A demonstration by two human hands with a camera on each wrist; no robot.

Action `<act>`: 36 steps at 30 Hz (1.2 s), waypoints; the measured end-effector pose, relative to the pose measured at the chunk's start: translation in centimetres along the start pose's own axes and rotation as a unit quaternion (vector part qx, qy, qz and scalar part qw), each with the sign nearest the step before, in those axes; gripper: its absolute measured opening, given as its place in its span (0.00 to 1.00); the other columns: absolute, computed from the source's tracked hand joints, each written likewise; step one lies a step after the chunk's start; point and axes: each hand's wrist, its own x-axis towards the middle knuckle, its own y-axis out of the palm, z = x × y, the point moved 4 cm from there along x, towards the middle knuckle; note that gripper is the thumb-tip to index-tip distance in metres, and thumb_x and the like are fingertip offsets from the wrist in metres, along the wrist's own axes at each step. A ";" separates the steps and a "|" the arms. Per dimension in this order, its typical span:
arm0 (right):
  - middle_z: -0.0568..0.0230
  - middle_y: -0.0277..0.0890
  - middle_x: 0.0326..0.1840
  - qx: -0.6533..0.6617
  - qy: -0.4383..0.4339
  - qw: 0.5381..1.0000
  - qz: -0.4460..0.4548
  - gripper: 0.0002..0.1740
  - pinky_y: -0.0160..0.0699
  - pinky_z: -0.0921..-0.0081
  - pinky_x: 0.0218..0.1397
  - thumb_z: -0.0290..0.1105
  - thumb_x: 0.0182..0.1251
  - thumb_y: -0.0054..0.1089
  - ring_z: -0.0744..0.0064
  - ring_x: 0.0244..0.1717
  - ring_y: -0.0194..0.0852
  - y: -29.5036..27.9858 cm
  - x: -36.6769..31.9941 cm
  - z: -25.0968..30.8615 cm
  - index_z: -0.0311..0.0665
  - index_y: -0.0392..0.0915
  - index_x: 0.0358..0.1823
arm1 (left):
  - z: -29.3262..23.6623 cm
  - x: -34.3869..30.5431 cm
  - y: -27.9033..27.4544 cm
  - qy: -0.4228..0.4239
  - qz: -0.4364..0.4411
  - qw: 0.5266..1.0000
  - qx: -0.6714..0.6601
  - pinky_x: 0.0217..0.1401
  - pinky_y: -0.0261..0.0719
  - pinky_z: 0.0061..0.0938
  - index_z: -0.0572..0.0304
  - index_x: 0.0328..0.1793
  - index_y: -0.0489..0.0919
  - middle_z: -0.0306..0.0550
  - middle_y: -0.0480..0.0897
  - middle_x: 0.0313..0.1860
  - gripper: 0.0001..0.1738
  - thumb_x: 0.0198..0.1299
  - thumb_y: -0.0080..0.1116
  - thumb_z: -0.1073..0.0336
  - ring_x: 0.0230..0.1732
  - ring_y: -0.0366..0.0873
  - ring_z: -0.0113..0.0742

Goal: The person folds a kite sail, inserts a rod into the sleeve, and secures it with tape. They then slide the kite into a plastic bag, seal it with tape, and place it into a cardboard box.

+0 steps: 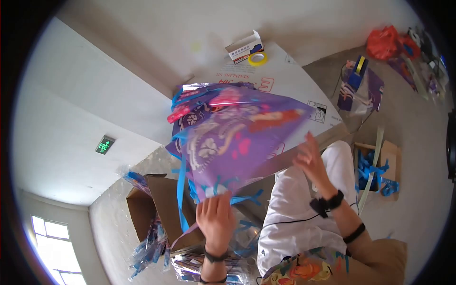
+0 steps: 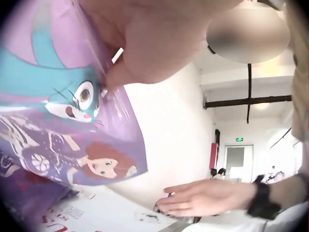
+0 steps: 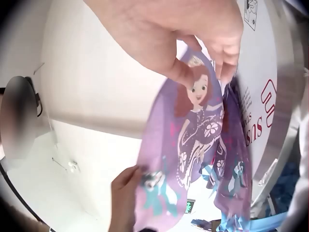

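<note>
A purple, see-through plastic kite [image 1: 237, 142] with a printed red-haired princess spreads over the white printed tabletop [image 1: 299, 90]. My left hand [image 1: 216, 221] grips its near end, where blue streamers [image 1: 182, 194] hang down. In the left wrist view, the thumb pinches the film beside a blue cartoon rabbit print [image 2: 77, 99]. My right hand [image 1: 311, 164] is just short of the kite's pointed right tip, fingers extended and apart. In the right wrist view, its fingers overlap the kite's top. Beneath lies a pile of similar purple kites [image 1: 183, 116].
At the table's back are a small carton [image 1: 243, 49] and a yellow tape roll [image 1: 257, 59]. An open cardboard box [image 1: 175, 204] stands at left beside plastic-wrapped bundles [image 1: 152, 251]. Another box [image 1: 392, 161] of blue strips sits at right. A red bag [image 1: 382, 42] lies beyond.
</note>
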 end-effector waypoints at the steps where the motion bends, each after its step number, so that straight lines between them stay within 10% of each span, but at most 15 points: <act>1: 0.59 0.67 0.70 -0.080 0.005 0.997 0.017 0.33 0.75 0.66 0.61 0.31 0.68 0.65 0.62 0.64 0.71 -1.4 1.5 -1.1 0.36 0.62 0.72 | -0.7 -0.9 -2.4 0.030 0.016 0.999 -0.039 0.35 0.70 0.39 0.61 0.40 0.84 0.45 0.79 0.30 0.06 0.58 0.58 0.74 0.31 0.76 0.46; 9: 0.58 0.68 0.71 -0.162 -0.258 0.945 -0.120 0.30 0.66 0.64 0.69 0.33 0.60 0.71 0.64 0.70 0.66 -7.5 2.2 13.3 0.37 0.71 0.63 | 1.9 -6.1 -15.3 -0.002 -0.001 0.995 -0.103 0.37 0.72 0.38 0.66 0.39 0.85 0.51 0.82 0.32 0.09 0.58 0.56 0.71 0.32 0.77 0.46; 13: 0.57 0.69 0.72 -0.202 -0.374 0.905 0.019 0.28 0.61 0.64 0.73 0.35 0.57 0.74 0.64 0.73 0.64 -9.1 -1.1 22.0 0.38 0.76 0.59 | 2.6 -4.8 -17.4 0.042 -0.082 0.991 -0.098 0.36 0.72 0.37 0.67 0.40 0.85 0.51 0.82 0.30 0.11 0.51 0.55 0.77 0.31 0.78 0.46; 18: 0.63 0.83 0.53 -0.166 -0.192 0.890 0.378 0.22 0.70 0.68 0.67 0.30 0.57 0.74 0.72 0.58 0.76 -8.5 -2.4 22.4 0.37 0.80 0.54 | 5.3 -2.1 -18.9 -0.043 -0.164 0.979 -0.110 0.37 0.72 0.27 0.74 0.45 0.79 0.51 0.80 0.34 0.07 0.68 0.50 0.78 0.32 0.74 0.37; 27: 0.70 0.81 0.45 0.101 -0.105 0.986 0.085 0.14 0.75 0.86 0.45 0.36 0.73 0.61 0.85 0.41 0.77 -0.9 -1.3 17.2 0.31 0.80 0.48 | 3.8 -0.3 -18.4 -0.057 -0.227 0.972 0.010 0.35 0.77 0.34 0.64 0.50 0.83 0.50 0.83 0.38 0.10 0.69 0.51 0.74 0.35 0.82 0.45; 28: 0.71 0.81 0.45 0.156 -0.082 0.981 0.077 0.15 0.75 0.84 0.47 0.36 0.74 0.60 0.85 0.43 0.76 0.0 -1.1 17.2 0.32 0.80 0.51 | 3.5 -1.3 -17.4 -0.045 -0.223 0.974 0.019 0.33 0.75 0.28 0.64 0.52 0.83 0.47 0.82 0.35 0.11 0.72 0.51 0.72 0.31 0.79 0.35; 29: 0.70 0.81 0.45 0.193 -0.083 0.976 0.062 0.15 0.75 0.83 0.48 0.36 0.74 0.59 0.85 0.44 0.76 0.6 -0.9 17.3 0.32 0.79 0.52 | 2.4 -2.2 -16.3 -0.063 -0.210 0.976 0.010 0.36 0.77 0.39 0.65 0.50 0.83 0.52 0.82 0.35 0.11 0.66 0.52 0.76 0.35 0.82 0.50; 33: 0.69 0.81 0.48 0.260 -0.094 0.960 0.044 0.17 0.74 0.82 0.52 0.38 0.78 0.53 0.84 0.48 0.76 3.1 -1.1 19.2 0.31 0.77 0.56 | -1.9 -6.5 -8.9 -0.006 -0.138 0.984 -0.115 0.36 0.77 0.41 0.63 0.47 0.84 0.53 0.80 0.33 0.19 0.51 0.54 0.84 0.37 0.80 0.51; 36: 0.67 0.80 0.50 0.302 -0.087 0.948 0.054 0.19 0.74 0.82 0.53 0.40 0.81 0.48 0.83 0.48 0.76 3.9 -3.1 20.5 0.31 0.76 0.58 | -4.4 -8.3 -3.4 -0.046 -0.108 0.972 -0.204 0.32 0.76 0.39 0.62 0.48 0.84 0.53 0.81 0.33 0.10 0.62 0.59 0.77 0.32 0.80 0.52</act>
